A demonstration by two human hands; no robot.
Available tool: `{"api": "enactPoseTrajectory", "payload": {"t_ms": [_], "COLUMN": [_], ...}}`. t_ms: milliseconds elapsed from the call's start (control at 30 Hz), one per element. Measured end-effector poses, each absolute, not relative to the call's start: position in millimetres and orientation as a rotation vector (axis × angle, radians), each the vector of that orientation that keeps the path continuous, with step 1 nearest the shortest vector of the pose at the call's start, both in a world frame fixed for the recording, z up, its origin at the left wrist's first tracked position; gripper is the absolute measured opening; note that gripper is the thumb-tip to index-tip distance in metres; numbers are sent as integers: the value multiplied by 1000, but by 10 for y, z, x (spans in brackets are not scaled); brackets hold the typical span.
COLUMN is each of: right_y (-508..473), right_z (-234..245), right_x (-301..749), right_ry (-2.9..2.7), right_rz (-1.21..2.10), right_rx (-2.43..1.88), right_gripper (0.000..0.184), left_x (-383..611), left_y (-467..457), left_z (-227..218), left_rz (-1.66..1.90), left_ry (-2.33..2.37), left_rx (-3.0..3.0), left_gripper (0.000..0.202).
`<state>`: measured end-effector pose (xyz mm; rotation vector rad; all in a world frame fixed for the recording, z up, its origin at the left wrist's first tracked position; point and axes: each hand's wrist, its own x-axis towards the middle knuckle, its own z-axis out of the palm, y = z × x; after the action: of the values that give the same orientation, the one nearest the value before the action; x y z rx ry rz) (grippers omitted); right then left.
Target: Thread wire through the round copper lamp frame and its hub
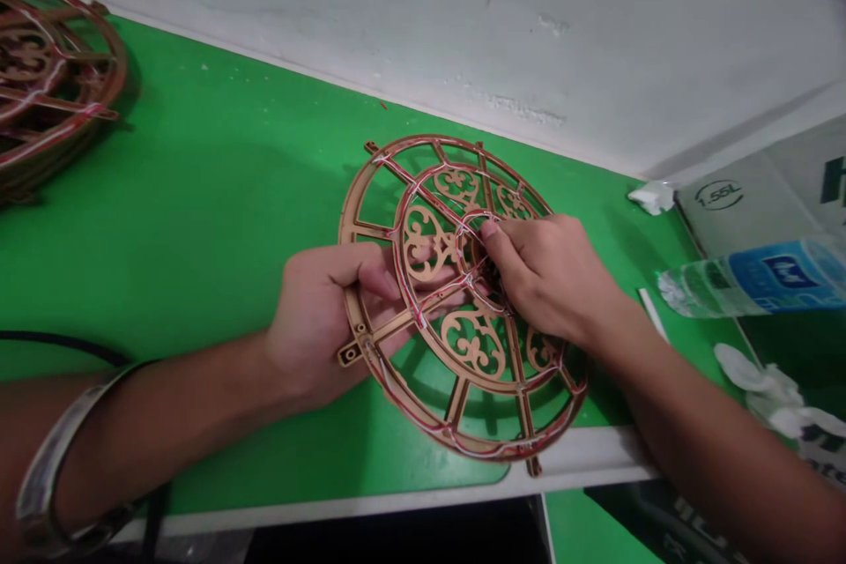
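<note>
A round brown openwork frame (423, 194) with scroll ornaments and thin red and white wires along its ribs is held tilted above the green table (218, 194). My left hand (323, 317) grips its left rim, thumb on top and fingers underneath. My right hand (542, 273) rests on the frame's centre ring, its fingertips pinched together there; what they hold is too small to make out.
A stack of similar brown frames (46, 79) lies at the far left. A water bottle (753, 278) lies on its side at the right beside a cardboard box (746, 194) and crumpled white scraps (760, 374). A white wall (463, 18) borders the table behind.
</note>
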<state>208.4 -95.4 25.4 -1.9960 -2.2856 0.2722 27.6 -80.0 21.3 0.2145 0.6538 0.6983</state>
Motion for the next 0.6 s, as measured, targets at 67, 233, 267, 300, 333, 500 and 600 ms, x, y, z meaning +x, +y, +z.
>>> {"api": "enactPoseTrajectory", "payload": {"t_ms": [67, 233, 267, 300, 333, 500, 600], "right_y": [-955, -957, -959, -962, -966, -980, -979], "right_z": [252, 245, 244, 242, 241, 227, 218], "right_x": [2087, 2087, 2086, 2086, 2087, 2102, 2112], "right_ry": [-2291, -2306, -2314, -2324, -2334, -2364, -2379], "right_rz": [275, 249, 230, 207, 182, 103, 111], "right_rx": [-1999, -2003, -2006, -2011, -2015, -1972, -1911], "right_gripper": [44, 45, 44, 44, 43, 43, 43], "left_x": [270, 266, 268, 271, 276, 288, 263], "left_y": [-795, -800, -803, -806, -810, -818, -817], "left_z": [204, 197, 199, 203, 207, 220, 204], "left_rz": [695, 688, 688, 687, 685, 654, 662], "left_ry": [636, 608, 605, 609, 617, 641, 587], "left_rx": [226, 256, 253, 246, 235, 189, 223], "left_gripper": [67, 68, 69, 69, 70, 72, 71]}}
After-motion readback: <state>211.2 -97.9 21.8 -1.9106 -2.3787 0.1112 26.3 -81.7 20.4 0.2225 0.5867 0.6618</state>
